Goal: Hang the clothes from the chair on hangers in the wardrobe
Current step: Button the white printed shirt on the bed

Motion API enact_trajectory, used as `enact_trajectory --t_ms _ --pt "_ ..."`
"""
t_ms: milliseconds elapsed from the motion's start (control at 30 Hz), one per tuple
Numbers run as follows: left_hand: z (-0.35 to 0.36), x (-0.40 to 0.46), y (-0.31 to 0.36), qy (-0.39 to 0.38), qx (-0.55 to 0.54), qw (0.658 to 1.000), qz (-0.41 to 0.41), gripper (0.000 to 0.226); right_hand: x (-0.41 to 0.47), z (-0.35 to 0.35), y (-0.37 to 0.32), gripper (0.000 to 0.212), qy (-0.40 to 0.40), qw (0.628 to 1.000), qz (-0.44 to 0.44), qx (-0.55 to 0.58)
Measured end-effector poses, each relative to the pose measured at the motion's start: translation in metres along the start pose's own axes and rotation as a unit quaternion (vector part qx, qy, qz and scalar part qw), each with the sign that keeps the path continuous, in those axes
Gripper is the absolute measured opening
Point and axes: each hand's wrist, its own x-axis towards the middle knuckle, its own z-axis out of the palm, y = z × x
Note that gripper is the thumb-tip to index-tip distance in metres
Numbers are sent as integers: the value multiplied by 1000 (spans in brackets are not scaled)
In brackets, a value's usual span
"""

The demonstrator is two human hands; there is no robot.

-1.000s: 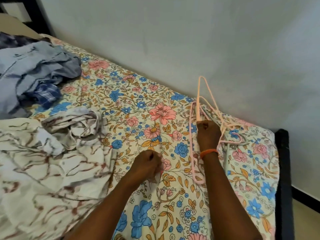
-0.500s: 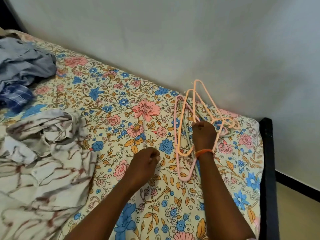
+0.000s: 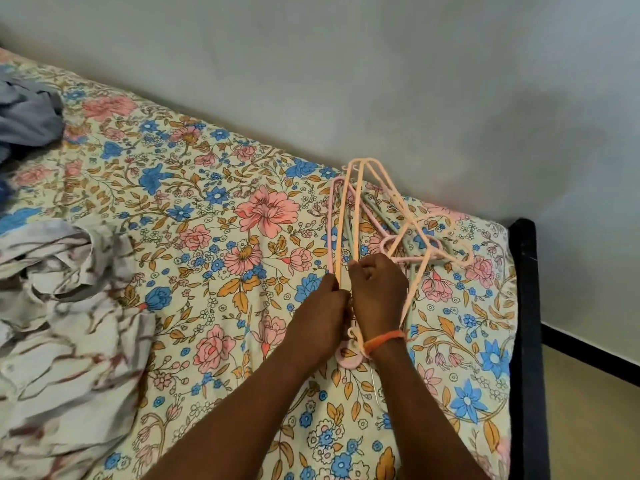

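We see both hands, left (image 3: 323,306) and right (image 3: 377,289), gripping the hangers (image 3: 360,209) on the bed (image 3: 214,258); 2 shirts (image 3: 59,306) lie left of them. No writing shows.

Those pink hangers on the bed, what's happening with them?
A person is sorting a tangled bunch of pink and peach hangers on the flowery bedsheet. The right hand grips the bunch, and the left hand pinches one hanger, apparently to pull it free. A crumpled white patterned garment and grey-blue clothes lie on the bed to the left, not yet on hangers. No wardrobe is in view.
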Motion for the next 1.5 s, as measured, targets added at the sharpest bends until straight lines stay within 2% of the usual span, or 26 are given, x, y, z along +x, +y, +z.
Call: enact_trajectory --t_ms 100,167,233,267,367,433,467,500,567,633,667,733,800,867,933,1000,1067,1134,1167,1267,1300,1367,1434,1500 --pt "-6 3 -6 12 -34 999 -1 9 1 3 -6 11 1 1000 -14 2" --pt "-15 4 -9 41 -64 997 -1 17 -1 6 -15 11 -12 1000 -29 6" --pt "-30 3 -10 82 -180 978 -69 28 -9 11 -30 11 -31 998 -60 18" --pt "-40 3 -12 94 -274 948 -134 31 -14 14 -38 11 -43 996 -79 24" --pt "-74 -6 -22 160 -505 799 -285 27 -30 27 -63 9 -80 986 -142 23" --pt "-102 -19 -39 219 -575 725 -310 23 -47 39 -79 7 -105 974 -200 28" --pt "-117 -28 -47 241 -591 708 -303 22 -59 46 -87 7 -123 965 -227 32" --pt "-130 -37 -60 263 -585 710 -291 19 -74 53 -96 7 -148 955 -253 41" --pt "-150 -58 -82 299 -539 737 -279 12 -103 66 -111 7 -202 931 -298 69" --pt "-168 -84 -106 322 -499 751 -288 16 -129 78 -128 10 -243 908 -329 86" --pt "-178 -99 -116 330 -486 755 -291 19 -138 84 -138 12 -239 902 -349 90" --pt "-194 -123 -130 343 -481 754 -286 20 -146 94 -153 15 -159 899 -397 91" --pt "-208 -147 -146 353 -516 730 -277 19 -145 110 -174 29 -85 896 -431 63" --pt "-222 -167 -164 346 -548 714 -265 19 -135 137 -198 53 -80 884 -460 -20" --pt "-232 -182 -181 322 -554 726 -249 21 -119 166 -216 70 -124 875 -461 -83" --pt "-242 -191 -196 318 -556 727 -246 21 -105 188 -232 61 -211 875 -428 -80" --pt "-249 -194 -211 334 -552 723 -246 21 -95 202 -242 35 -263 865 -411 -118" --pt "-256 -193 -224 352 -508 744 -255 21 -92 209 -248 42 -267 836 -456 -149" --pt "-259 -191 -233 360 -492 749 -260 21 -91 212 -250 42 -278 827 -474 -125" --pt "-264 -183 -257 382 -498 722 -289 19 -83 221 -245 37 -345 802 -486 -36" --pt "-262 -180 -267 409 -469 714 -320 19 -79 224 -243 36 -350 806 -478 -23" --pt "-256 -178 -284 444 -291 732 -426 23 -68 227 -239 36 -319 838 -443 -1" --pt "-246 -179 -285 381 -134 755 -517 47 -58 228 -237 37 -270 881 -388 28" --pt "-236 -177 -281 293 -105 777 -547 66 -50 230 -236 36 -229 901 -367 38"
